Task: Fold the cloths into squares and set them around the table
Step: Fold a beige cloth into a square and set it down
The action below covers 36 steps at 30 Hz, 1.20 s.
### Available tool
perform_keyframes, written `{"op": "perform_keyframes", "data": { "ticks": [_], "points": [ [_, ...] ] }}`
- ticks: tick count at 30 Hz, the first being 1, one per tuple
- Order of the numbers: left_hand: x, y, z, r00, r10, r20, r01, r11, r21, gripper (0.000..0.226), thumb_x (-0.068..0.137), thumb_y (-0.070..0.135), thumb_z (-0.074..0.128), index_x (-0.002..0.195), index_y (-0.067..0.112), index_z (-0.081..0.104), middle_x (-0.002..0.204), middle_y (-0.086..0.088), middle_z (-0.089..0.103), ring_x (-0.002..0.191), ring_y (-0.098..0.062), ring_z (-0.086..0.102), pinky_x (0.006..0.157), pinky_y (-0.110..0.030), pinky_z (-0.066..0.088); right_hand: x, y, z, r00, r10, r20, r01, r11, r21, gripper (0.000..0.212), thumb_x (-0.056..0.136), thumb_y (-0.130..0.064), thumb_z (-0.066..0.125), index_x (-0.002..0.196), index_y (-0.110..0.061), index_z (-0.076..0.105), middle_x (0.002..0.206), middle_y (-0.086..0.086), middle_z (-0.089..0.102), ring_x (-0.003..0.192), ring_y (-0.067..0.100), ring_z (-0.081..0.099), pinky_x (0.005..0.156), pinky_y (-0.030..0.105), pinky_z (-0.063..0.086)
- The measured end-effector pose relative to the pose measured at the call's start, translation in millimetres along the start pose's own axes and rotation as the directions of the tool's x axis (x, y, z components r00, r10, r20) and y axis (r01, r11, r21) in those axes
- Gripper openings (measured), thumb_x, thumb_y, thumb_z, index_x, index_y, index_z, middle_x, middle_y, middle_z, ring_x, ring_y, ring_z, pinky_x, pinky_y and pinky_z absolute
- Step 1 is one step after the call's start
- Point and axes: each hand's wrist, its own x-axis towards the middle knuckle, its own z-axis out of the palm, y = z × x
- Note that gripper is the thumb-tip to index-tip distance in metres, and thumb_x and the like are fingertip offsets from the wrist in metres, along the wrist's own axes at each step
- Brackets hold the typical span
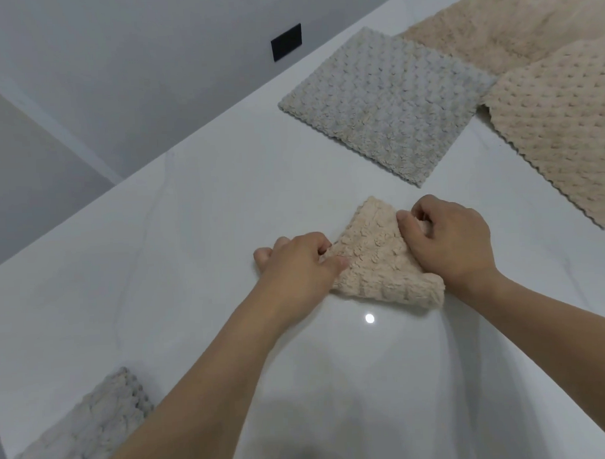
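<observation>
A small folded beige cloth (377,257) lies in the middle of the white table (191,233). My left hand (299,263) pinches its left corner, and my right hand (452,241) grips its right edge with curled fingers. An unfolded grey cloth (389,102) lies flat further back. Two unfolded beige cloths lie at the back right, one dotted (565,124) and one plush (513,26). A folded grey cloth (85,429) sits at the table's near left edge, partly behind my left forearm.
The table's left edge runs diagonally from near left to far right, with grey floor and wall beyond. A black wall plate (286,42) is on the wall. A bright light reflection (369,318) shows on the glossy tabletop near me.
</observation>
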Motion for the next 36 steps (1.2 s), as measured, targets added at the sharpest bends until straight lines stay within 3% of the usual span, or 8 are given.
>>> {"op": "perform_keyframes", "data": {
  "ticks": [4, 7, 11, 15, 22, 25, 31, 36],
  "points": [
    [5, -13, -7, 0.999, -0.033, -0.035, 0.033, 0.999, 0.016, 0.026, 0.092, 0.048, 0.055, 0.073, 0.030, 0.051, 0.072, 0.012, 0.049, 0.098, -0.017, 0.046, 0.078, -0.033, 0.017, -1, 2, -4, 0.999, -0.029, 0.034, 0.026, 0.997, 0.070, 0.041, 0.086, -0.053, 0.046, 0.064, -0.020, 0.055, 0.055, -0.009, 0.052, 0.059, 0.016, 0.050, 0.066, 0.030, 0.030],
    [2, -22, -20, 0.992, -0.044, -0.120, 0.054, 0.995, 0.083, 0.015, 0.092, 0.045, 0.055, 0.087, 0.031, 0.054, 0.081, 0.013, 0.050, 0.101, -0.014, 0.037, 0.079, -0.031, 0.017, 0, 5, -2, 0.989, -0.128, 0.072, 0.127, 0.992, 0.020, 0.047, 0.089, -0.055, 0.045, 0.057, -0.021, 0.052, 0.054, -0.010, 0.051, 0.059, 0.015, 0.049, 0.065, 0.031, 0.031],
    [-25, 3, -1, 0.907, 0.249, -0.341, -0.161, 0.950, 0.266, 0.020, 0.085, 0.034, 0.055, 0.103, 0.027, 0.056, 0.100, 0.010, 0.050, 0.098, -0.019, 0.044, 0.083, -0.030, 0.019, 2, 7, 1, 0.973, -0.200, 0.117, 0.207, 0.977, -0.055, 0.045, 0.095, -0.050, 0.045, 0.060, -0.022, 0.051, 0.060, -0.010, 0.052, 0.064, 0.018, 0.049, 0.069, 0.033, 0.033],
    [-55, 32, 43, 0.907, 0.332, -0.258, -0.218, 0.896, 0.386, 0.037, 0.076, 0.055, 0.055, 0.090, 0.022, 0.061, 0.095, 0.003, 0.055, 0.089, -0.023, 0.048, 0.083, -0.039, 0.036, 2, 5, 4, 0.968, -0.236, 0.089, 0.245, 0.963, -0.107, 0.044, 0.093, -0.051, 0.036, 0.060, -0.023, 0.044, 0.061, -0.009, 0.044, 0.064, 0.020, 0.043, 0.068, 0.034, 0.031],
    [-52, 28, 63, 0.936, 0.266, -0.230, -0.117, 0.852, 0.511, 0.031, 0.060, 0.015, 0.063, 0.090, 0.014, 0.054, 0.091, -0.006, 0.052, 0.080, -0.027, 0.046, 0.067, -0.039, 0.039, 1, 7, 12, 0.967, -0.251, 0.039, 0.254, 0.948, -0.190, 0.037, 0.095, -0.039, 0.036, 0.063, -0.021, 0.040, 0.064, -0.005, 0.041, 0.063, 0.022, 0.039, 0.066, 0.033, 0.025],
    [-52, 34, 67, 0.940, 0.250, -0.231, -0.090, 0.837, 0.541, 0.028, 0.063, 0.008, 0.051, 0.091, 0.011, 0.053, 0.089, -0.009, 0.050, 0.079, -0.028, 0.045, 0.066, -0.038, 0.040, 1, 6, 13, 0.969, -0.248, 0.011, 0.245, 0.946, -0.212, 0.038, 0.095, -0.036, 0.036, 0.061, -0.019, 0.038, 0.062, -0.004, 0.038, 0.061, 0.022, 0.037, 0.064, 0.033, 0.023],
    [-49, 39, 67, 0.964, 0.201, -0.177, -0.059, 0.803, 0.593, 0.042, 0.062, 0.013, 0.023, 0.091, 0.008, 0.052, 0.089, -0.013, 0.051, 0.081, -0.029, 0.047, 0.069, -0.037, 0.044, 2, 6, 11, 0.965, -0.262, -0.002, 0.256, 0.943, -0.211, 0.038, 0.095, -0.033, 0.037, 0.059, -0.019, 0.033, 0.060, -0.005, 0.034, 0.057, 0.022, 0.034, 0.061, 0.034, 0.021],
    [-42, 55, 54, 0.997, 0.078, 0.001, -0.060, 0.755, 0.653, 0.055, 0.065, 0.023, 0.028, 0.110, 0.002, 0.052, 0.106, -0.014, 0.049, 0.097, -0.030, 0.046, 0.077, -0.036, 0.041, 3, 7, 13, 0.963, -0.269, -0.026, 0.259, 0.945, -0.200, 0.038, 0.094, -0.032, 0.039, 0.059, -0.019, 0.032, 0.059, -0.005, 0.033, 0.058, 0.022, 0.033, 0.062, 0.034, 0.021]
  ]
}}
